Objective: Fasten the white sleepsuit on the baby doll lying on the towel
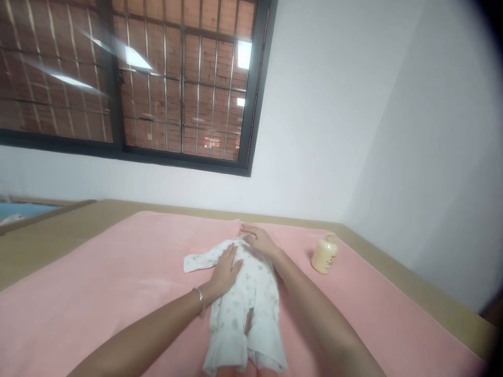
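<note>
A white baby romper [251,277] with a small faint print lies on a pink cloth, one sleeve stretched out to the left and two legs toward me. My left hand [227,271] rests flat on its upper left part, fingers extended near the sleeve's base. At the neck end, my right hand [258,241] reaches over the garment with its fingers stretched out to the left. The other sleeve is not visible, with my right forearm over that side. Skin-coloured shapes show below the leg openings; what they belong to is unclear.
The pink cloth [129,283] covers most of a tan tabletop [78,222]. A pale yellow bottle [325,255] stands upright to the right of my right forearm. Behind are a white wall [314,115] and a dark-framed barred window [249,104]. A blue-lined surface [25,209] is at far left.
</note>
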Available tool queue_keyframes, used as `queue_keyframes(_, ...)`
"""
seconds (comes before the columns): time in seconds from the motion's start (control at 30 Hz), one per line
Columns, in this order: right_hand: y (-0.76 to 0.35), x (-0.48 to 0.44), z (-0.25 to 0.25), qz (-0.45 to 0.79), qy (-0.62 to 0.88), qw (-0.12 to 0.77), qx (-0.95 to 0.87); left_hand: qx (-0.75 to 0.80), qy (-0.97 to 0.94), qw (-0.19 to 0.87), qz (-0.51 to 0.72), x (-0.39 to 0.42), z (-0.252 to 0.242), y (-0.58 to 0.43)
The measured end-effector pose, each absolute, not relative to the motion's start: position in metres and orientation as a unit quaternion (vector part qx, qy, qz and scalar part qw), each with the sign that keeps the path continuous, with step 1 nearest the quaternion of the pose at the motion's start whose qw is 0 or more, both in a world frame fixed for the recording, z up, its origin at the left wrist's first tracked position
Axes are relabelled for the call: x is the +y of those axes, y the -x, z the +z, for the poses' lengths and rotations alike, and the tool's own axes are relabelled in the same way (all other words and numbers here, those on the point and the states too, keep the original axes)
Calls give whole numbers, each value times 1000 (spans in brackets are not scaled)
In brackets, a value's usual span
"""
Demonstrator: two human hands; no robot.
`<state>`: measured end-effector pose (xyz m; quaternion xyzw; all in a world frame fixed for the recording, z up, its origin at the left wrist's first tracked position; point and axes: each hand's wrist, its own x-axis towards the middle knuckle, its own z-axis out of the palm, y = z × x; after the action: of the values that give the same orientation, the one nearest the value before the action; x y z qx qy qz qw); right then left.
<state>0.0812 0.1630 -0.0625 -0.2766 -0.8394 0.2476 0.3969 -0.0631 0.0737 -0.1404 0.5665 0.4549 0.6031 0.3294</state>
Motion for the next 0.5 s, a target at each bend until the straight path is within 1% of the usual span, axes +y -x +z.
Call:
queue_keyframes(0.1, -70, 171, -87, 200, 268, 337, -880, 432, -546, 357, 622, 71, -141, 65)
queue_keyframes(0.17, -66, 171, -96, 163, 292, 300, -893, 430, -554, 348, 623, 73, -143, 67)
queue_keyframes(0.23, -65, 168, -103, 129, 368, 276, -878, 445, -585, 310, 603, 77, -151, 71)
queue_keyframes(0.3, -65, 160, -107, 92, 468, 252, -842, 475, -633, 251, 557, 82, -162, 76)
queue_keyframes(0.37, -65, 151, -110, 48, 506, 229, -830, 508, -674, 188, 501, 88, -173, 80)
queue_keyframes(0.4, -66, 147, -110, 31, 489, 220, -844, 520, -689, 161, 479, 91, -178, 82)
queue_keyframes(0.5, -69, 144, -106, 17, 345, 190, -919, 528, -717, 100, 443, 98, -186, 86)
